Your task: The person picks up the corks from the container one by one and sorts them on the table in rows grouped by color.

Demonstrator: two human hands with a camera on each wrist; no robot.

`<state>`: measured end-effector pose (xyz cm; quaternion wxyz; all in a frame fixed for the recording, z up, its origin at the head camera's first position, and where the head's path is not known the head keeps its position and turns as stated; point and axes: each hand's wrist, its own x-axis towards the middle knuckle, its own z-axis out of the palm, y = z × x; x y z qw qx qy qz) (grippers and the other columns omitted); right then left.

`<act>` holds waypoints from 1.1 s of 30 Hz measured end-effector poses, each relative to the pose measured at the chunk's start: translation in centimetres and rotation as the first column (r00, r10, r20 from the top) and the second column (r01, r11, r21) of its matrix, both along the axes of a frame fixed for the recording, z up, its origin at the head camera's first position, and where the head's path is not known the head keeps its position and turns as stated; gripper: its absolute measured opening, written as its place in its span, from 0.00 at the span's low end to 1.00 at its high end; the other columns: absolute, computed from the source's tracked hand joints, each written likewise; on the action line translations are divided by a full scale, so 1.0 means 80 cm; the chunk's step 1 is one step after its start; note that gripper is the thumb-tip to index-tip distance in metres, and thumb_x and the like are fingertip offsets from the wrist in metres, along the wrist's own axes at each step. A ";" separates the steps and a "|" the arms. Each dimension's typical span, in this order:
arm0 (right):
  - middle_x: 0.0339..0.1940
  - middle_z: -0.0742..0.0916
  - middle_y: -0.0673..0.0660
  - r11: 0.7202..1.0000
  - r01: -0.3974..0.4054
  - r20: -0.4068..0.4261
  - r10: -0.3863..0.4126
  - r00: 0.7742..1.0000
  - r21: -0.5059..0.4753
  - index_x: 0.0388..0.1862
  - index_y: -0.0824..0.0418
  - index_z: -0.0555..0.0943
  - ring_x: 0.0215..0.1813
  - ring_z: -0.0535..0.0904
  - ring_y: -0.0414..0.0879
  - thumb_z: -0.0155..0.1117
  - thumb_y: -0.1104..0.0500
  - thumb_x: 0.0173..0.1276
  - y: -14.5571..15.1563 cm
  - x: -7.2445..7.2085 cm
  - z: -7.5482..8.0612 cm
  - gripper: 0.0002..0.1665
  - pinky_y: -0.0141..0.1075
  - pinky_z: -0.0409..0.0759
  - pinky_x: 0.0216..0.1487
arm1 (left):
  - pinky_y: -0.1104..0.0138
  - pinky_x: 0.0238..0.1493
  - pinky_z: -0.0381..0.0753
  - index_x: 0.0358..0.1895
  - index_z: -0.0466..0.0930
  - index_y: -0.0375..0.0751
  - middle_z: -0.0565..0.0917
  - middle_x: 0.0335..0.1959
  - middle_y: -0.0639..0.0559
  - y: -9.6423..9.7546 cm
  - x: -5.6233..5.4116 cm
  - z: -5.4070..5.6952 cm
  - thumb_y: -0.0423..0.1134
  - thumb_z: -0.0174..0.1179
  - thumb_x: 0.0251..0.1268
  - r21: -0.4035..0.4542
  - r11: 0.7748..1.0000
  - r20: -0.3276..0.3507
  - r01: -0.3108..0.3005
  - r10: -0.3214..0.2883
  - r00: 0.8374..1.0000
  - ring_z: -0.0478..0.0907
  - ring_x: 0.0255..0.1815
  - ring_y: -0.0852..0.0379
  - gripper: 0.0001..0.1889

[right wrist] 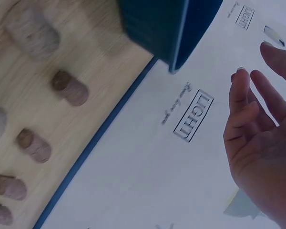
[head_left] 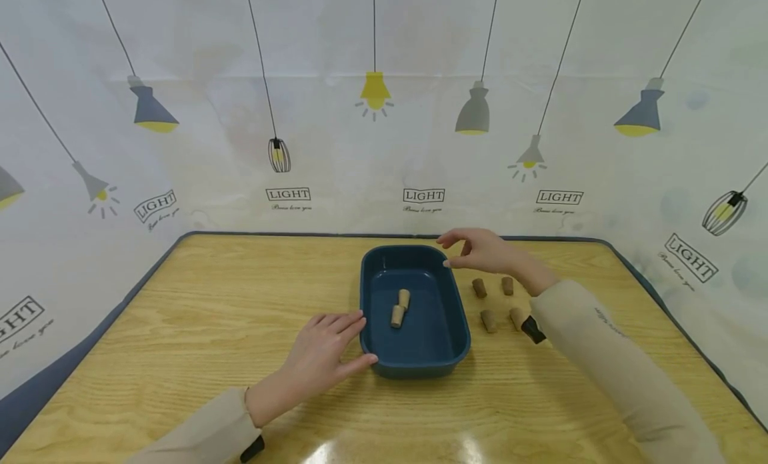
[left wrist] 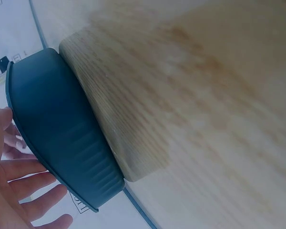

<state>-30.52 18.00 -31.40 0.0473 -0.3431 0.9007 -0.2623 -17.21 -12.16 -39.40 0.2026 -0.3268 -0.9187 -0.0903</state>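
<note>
A deep blue rectangular basin (head_left: 413,369) stands on the table, with two corks (head_left: 397,316) touching each other inside it. Along its near left rim, my left hand (head_left: 318,357) rests fingertips and thumb, the fingers fairly straight. In the left wrist view, that thumb (left wrist: 2,117) meets the rim and the other fingers spread by it. My right hand (head_left: 483,251) hovers by the basin's far right corner, fingers loosely bent with nothing between them. Several more corks (head_left: 479,288) lie right of the basin, below the right forearm; the right wrist view shows corks (right wrist: 34,145) close up.
The light wooden table (head_left: 240,284) has a dark blue edge at the back. A pale backdrop (head_left: 336,137) printed with hanging lamps rises behind and at both sides. A black strap end (head_left: 533,330) hangs from the right sleeve, close to a cork.
</note>
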 end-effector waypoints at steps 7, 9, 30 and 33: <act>0.49 0.77 0.57 0.999 -0.040 0.032 0.038 0.999 0.036 0.57 0.59 0.71 0.34 0.75 0.46 0.61 0.53 0.60 -0.038 0.000 0.009 0.27 0.39 0.73 0.37 | 0.58 0.48 0.69 0.50 0.78 0.39 0.75 0.52 0.48 0.001 0.000 0.000 0.65 0.49 0.54 -0.005 1.000 0.005 -0.002 0.002 1.000 0.72 0.49 0.52 0.33; 0.49 0.78 0.58 0.998 -0.051 0.031 0.049 0.998 0.041 0.57 0.60 0.71 0.34 0.75 0.46 0.61 0.53 0.59 -0.048 0.000 0.011 0.27 0.39 0.73 0.37 | 0.58 0.48 0.69 0.50 0.78 0.39 0.75 0.52 0.49 0.001 -0.001 0.000 0.65 0.48 0.55 -0.011 1.000 0.010 -0.005 0.005 1.000 0.72 0.50 0.52 0.34; 0.49 0.77 0.58 0.998 -0.038 0.133 0.031 0.991 0.049 0.58 0.62 0.70 0.48 0.73 0.49 0.61 0.54 0.59 -0.129 -0.004 -0.012 0.28 0.39 0.72 0.44 | 0.57 0.48 0.69 0.50 0.78 0.39 0.75 0.52 0.49 0.000 -0.002 0.000 0.64 0.49 0.54 -0.014 1.000 -0.011 0.002 -0.003 1.000 0.72 0.49 0.53 0.33; 0.49 0.77 0.58 0.999 -0.010 0.152 0.003 0.988 0.046 0.57 0.62 0.70 0.49 0.73 0.50 0.61 0.54 0.59 -0.129 -0.006 -0.020 0.28 0.40 0.72 0.45 | 0.57 0.48 0.69 0.50 0.78 0.39 0.75 0.52 0.49 0.001 -0.002 -0.001 0.64 0.49 0.55 -0.015 1.000 -0.007 0.000 0.000 1.000 0.72 0.50 0.53 0.33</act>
